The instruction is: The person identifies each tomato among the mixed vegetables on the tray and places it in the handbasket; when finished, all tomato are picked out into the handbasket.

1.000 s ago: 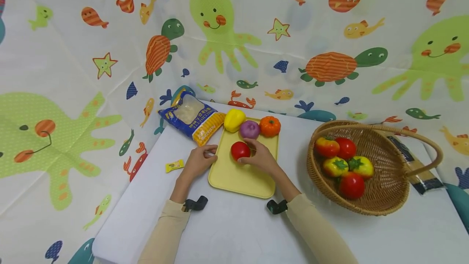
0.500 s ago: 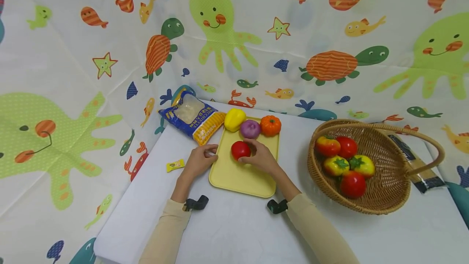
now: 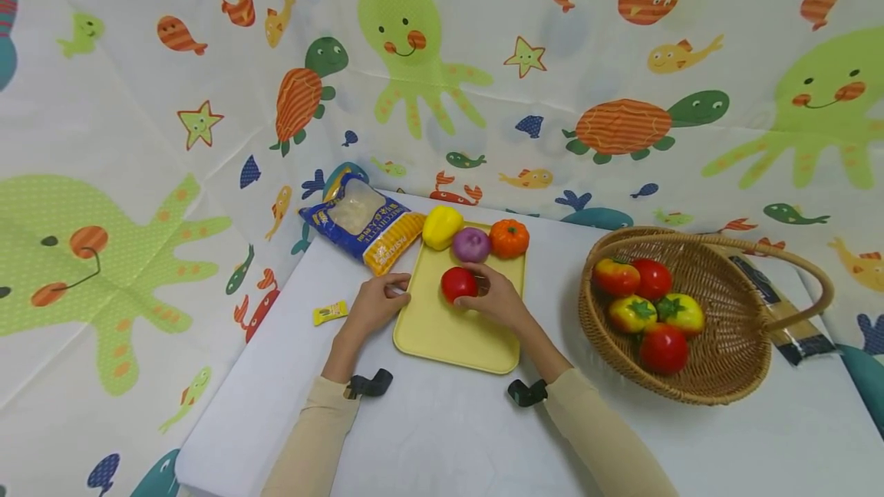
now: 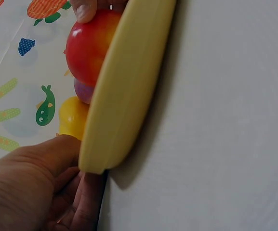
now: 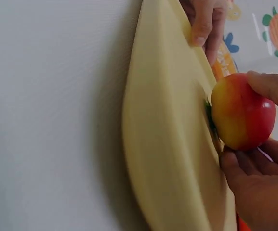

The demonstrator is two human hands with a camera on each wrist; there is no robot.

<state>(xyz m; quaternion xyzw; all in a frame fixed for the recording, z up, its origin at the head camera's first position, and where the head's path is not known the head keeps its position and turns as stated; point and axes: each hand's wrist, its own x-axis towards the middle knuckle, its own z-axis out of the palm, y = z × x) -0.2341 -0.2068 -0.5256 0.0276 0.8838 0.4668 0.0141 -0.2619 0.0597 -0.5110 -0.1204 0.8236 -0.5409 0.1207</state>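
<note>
My right hand [image 3: 499, 297] holds a red-and-yellow toy tomato [image 3: 459, 285] between thumb and fingers, over the middle of a yellow tray [image 3: 452, 342]. In the right wrist view the tomato [image 5: 242, 110] has its green leafy top turned down, close to the tray's surface. My left hand [image 3: 376, 304] grips the tray's left edge; in the left wrist view the thumb [image 4: 64, 151] lies at the rim and the fingers are outside and below. Along the tray's far end sit a yellow bell pepper [image 3: 443, 227], a purple onion [image 3: 471, 245] and an orange pumpkin [image 3: 509, 238].
On the right stands a wicker basket [image 3: 739, 359] with several red and yellow tomatoes in it. A dark-and-tan packet [image 3: 780, 305] lies behind it. Left of the tray are a blue pasta bag [image 3: 362, 221] and a small yellow packet [image 3: 330, 313]. Printed cloth surrounds the table.
My right hand has shifted the tomato slightly to the right over the tray. The left hand stays at the tray's edge.
</note>
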